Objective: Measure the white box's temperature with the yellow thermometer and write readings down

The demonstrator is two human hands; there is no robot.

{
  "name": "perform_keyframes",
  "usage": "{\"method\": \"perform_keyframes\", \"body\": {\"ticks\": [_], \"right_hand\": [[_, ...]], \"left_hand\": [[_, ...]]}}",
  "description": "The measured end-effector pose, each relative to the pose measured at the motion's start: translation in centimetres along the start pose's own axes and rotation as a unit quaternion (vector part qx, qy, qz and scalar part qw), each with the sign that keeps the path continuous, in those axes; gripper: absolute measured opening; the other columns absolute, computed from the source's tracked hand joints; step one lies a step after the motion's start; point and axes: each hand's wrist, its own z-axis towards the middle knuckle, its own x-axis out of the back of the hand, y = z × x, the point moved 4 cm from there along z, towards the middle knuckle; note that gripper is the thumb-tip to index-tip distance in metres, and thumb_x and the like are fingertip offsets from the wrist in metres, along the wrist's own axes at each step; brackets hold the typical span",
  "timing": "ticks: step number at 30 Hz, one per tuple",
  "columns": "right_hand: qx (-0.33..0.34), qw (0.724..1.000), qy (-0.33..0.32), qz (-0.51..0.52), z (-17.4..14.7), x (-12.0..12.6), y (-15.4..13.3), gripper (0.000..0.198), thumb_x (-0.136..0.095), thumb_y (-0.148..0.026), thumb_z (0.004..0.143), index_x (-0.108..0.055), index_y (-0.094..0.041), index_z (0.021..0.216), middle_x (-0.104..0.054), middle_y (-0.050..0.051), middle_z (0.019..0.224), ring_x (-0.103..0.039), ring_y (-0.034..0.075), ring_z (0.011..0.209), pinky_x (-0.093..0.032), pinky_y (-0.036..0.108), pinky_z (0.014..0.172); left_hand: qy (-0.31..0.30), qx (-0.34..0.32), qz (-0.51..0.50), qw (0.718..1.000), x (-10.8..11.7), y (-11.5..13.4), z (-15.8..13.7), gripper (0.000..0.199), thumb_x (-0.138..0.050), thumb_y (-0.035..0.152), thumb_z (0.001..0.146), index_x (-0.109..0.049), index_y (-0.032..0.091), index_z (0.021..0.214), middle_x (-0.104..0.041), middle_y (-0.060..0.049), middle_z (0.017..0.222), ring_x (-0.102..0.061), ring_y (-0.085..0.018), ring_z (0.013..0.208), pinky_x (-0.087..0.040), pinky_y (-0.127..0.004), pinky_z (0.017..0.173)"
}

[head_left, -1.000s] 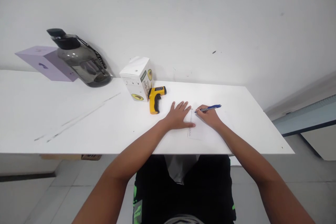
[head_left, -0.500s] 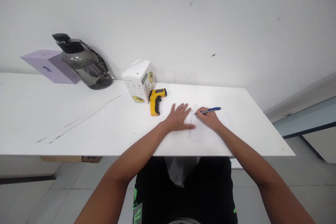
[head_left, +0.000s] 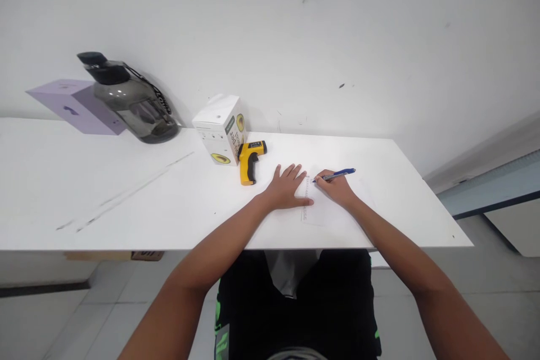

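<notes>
Tabletop (head_left: 400, 197) runs rightward to edge (head_left: 432, 192) | left fingers (head_left: 295, 172) splayed | right fingers (head_left: 323, 174) pinch pen (head_left: 345, 171)

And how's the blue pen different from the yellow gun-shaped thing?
The blue pen is slim and straight, while the yellow gun-shaped thing is chunkier, with a bent handle. The pen is gripped in the right hand; the yellow thing rests on the table with no hand on it. Both have more than one colour.

Smooth plastic thermometer gun (head_left: 246, 167), card box (head_left: 215, 138) left of the gun, glossy translucent bottle (head_left: 130, 98) farther left, matt paper (head_left: 315, 215) and plastic pen (head_left: 341, 174) right of the gun, scuffed wall (head_left: 379, 28) behind it
</notes>
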Motion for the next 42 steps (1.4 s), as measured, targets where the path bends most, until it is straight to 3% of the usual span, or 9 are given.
{"method": "perform_keyframes", "body": {"ticks": [20,30,38,42], "right_hand": [[-0.003,1.000,0.017,-0.017,-0.2,0.3,-0.3,0.020,-0.055,-0.037,0.075,-0.064,-0.019,0.070,-0.061,0.001,0.066,-0.053,0.016,0.066,-0.041,0.029,0.061],[-0.006,1.000,-0.013,-0.001,-0.1,0.4,-0.4,0.019,-0.057,-0.036,0.073,-0.065,-0.019,0.069,-0.056,-0.001,0.060,-0.048,0.014,0.060,-0.038,0.027,0.057],[-0.056,0.981,-0.030,0.185,1.2,0.6,1.4,0.019,-0.059,-0.037,0.072,-0.062,-0.018,0.070,-0.045,-0.005,0.044,-0.035,0.009,0.044,-0.028,0.025,0.046],[-0.044,0.978,-0.029,0.202,1.1,0.5,1.3,0.021,-0.060,-0.038,0.071,-0.062,-0.017,0.072,-0.044,-0.005,0.045,-0.034,0.009,0.044,-0.027,0.024,0.045]], "left_hand": [[0.005,-0.005,-0.003,1.000,-0.1,-0.1,0.0,0.099,-0.030,0.083,0.073,-0.024,0.018,0.147,-0.012,-0.013,0.156,-0.009,-0.033,0.144,0.000,-0.057,0.112],[0.004,-0.003,-0.001,1.000,-0.3,-0.2,0.1,0.097,-0.031,0.082,0.074,-0.023,0.020,0.148,-0.011,-0.012,0.157,-0.008,-0.032,0.144,0.001,-0.056,0.112],[-0.002,-0.004,0.000,1.000,-0.3,-0.2,0.2,0.099,-0.030,0.083,0.074,-0.022,0.019,0.148,-0.010,-0.013,0.157,-0.007,-0.032,0.144,0.000,-0.057,0.112],[-0.001,-0.003,0.002,1.000,-0.3,-0.2,0.1,0.097,-0.032,0.082,0.075,-0.022,0.019,0.148,-0.011,-0.012,0.156,-0.008,-0.032,0.144,0.001,-0.057,0.112]]}}
